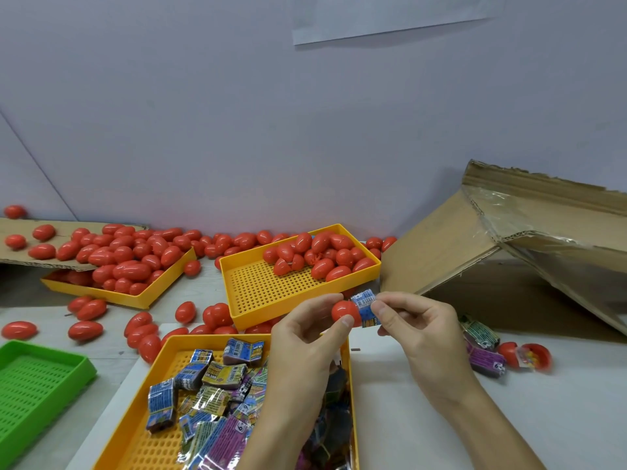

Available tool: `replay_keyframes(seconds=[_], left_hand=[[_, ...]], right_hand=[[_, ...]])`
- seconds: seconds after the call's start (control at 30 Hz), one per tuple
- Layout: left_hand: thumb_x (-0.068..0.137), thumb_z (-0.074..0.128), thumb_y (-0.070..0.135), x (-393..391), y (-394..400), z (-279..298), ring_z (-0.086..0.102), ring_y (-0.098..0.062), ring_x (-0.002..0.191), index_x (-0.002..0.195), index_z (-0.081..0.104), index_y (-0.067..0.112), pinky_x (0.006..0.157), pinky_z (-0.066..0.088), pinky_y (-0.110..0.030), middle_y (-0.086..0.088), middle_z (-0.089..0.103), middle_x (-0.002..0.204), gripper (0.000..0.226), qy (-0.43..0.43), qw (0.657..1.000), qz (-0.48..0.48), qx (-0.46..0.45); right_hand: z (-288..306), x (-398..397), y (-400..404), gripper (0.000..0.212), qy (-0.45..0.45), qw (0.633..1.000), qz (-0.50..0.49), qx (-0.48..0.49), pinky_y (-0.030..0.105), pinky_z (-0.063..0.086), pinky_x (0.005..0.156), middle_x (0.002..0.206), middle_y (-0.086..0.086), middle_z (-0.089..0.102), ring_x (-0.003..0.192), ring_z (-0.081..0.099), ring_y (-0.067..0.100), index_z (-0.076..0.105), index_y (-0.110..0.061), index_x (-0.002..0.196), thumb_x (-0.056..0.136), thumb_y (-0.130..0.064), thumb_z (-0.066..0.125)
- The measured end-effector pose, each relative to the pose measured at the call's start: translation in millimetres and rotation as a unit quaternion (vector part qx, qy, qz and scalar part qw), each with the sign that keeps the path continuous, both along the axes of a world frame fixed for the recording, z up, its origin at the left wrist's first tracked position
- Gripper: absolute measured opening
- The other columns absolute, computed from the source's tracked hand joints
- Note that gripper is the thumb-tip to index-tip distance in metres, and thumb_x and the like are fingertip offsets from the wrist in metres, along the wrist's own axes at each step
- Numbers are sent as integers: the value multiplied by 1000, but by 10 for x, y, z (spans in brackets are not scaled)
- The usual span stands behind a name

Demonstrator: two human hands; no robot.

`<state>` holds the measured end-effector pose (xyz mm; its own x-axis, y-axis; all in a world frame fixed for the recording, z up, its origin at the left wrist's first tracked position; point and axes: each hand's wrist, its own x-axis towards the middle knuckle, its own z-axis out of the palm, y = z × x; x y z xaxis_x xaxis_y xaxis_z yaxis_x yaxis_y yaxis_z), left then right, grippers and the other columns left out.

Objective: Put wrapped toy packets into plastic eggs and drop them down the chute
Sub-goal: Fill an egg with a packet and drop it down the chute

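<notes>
Head view — what are the hands doing?
— Left hand has its grip around a red egg half; right hand pinches a blue toy packet touching that half's open side.
— Where is this?
— Above the tabletop, between the near yellow tray of packets and the farther yellow tray of eggs.
— And the chute?
— Cardboard chute slopes at right, an open egg just below it.

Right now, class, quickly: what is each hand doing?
Left hand: grips a red plastic egg half.
Right hand: pinches a blue wrapped toy packet at the egg's opening.
</notes>
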<state>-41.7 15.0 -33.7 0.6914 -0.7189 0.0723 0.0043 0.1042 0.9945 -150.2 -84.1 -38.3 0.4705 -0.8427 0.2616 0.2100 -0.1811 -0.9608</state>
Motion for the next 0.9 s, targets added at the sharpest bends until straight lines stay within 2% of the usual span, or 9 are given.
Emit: replay_keyframes(seconds=[0.17, 0.33, 0.43, 0.57, 0.7, 0.9], left_hand=[[81, 77, 25, 4, -1, -6, 69, -11, 84, 103, 77, 27, 68, 52, -26, 5, 76, 96, 22, -2, 1000, -5, 7], [82, 77, 23, 4, -5, -12, 70, -14, 95, 103, 77, 27, 74, 57, -28, 8, 75, 98, 22, 0, 1000, -2, 11], [79, 77, 27, 2, -3, -7, 69, -15, 92, 103, 77, 26, 73, 56, -28, 8, 75, 96, 24, 1, 1000, -4, 5], [67, 75, 41, 0, 1, 1, 70, -11, 93, 102, 77, 27, 76, 56, -28, 11, 74, 96, 38, -6, 1000, -3, 0], [64, 76, 44, 6, 0, -9, 70, -9, 94, 102, 77, 28, 77, 58, -29, 11, 74, 96, 41, -8, 1000, -3, 4], [80, 78, 24, 16, -6, -16, 69, -4, 96, 102, 77, 27, 72, 57, -19, 13, 74, 96, 22, -14, 1000, -7, 7]], right_hand=[[7, -14, -1, 16, 1, 1000, 7, -1, 19, 55, 60, 80, -6, 75, 75, 69, 8, 75, -26, 85, 72, -33, 68], [9, -22, -3, 17, 3, 1000, 13, 2, 18, 55, 60, 80, -6, 75, 76, 69, 8, 75, -26, 85, 71, -33, 68], [3, -24, -7, 18, 3, 1000, 10, 4, 19, 55, 61, 81, -5, 74, 77, 68, 8, 75, -25, 86, 72, -33, 68], [0, -23, -9, 19, 2, 1000, 9, 6, 19, 54, 61, 81, -5, 74, 77, 68, 6, 76, -24, 87, 72, -34, 68], [-4, -29, -16, 20, 1, 1000, 12, 4, 17, 54, 61, 81, -5, 74, 77, 68, 5, 76, -22, 88, 73, -32, 69], [3, -32, -13, 18, 6, 1000, 28, 9, 15, 53, 60, 82, -11, 74, 80, 68, 3, 74, -27, 87, 72, -33, 67]])
